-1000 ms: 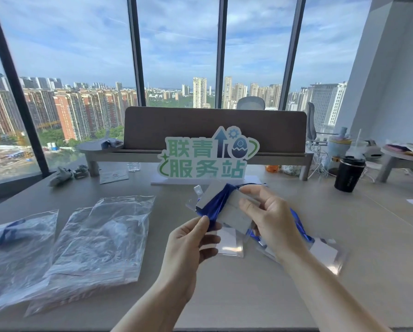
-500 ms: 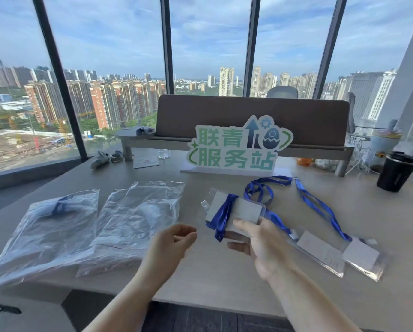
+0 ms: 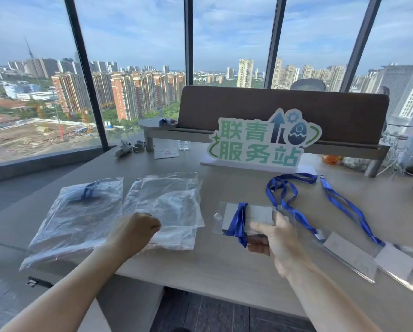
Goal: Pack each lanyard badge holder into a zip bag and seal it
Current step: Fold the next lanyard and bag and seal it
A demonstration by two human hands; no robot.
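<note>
R hand (image 3: 276, 243) grips badge holder (image 3: 248, 218), lanyard wrapped round it, just above bench (image 3: 224, 264). L hand (image 3: 134, 230) fingers curled at zip bag stack (image 3: 167, 204); whether they pinch film, cannot tell. Holder likely light, semi-stiff, slick: hold by edges. Bags probably limp, clingy: take at mouth.

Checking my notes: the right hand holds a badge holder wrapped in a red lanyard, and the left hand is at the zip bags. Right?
Not quite. The head view shows the lanyard round the badge holder is blue, not red. The right hand does hold it, and the left hand is at the zip bags.
</note>
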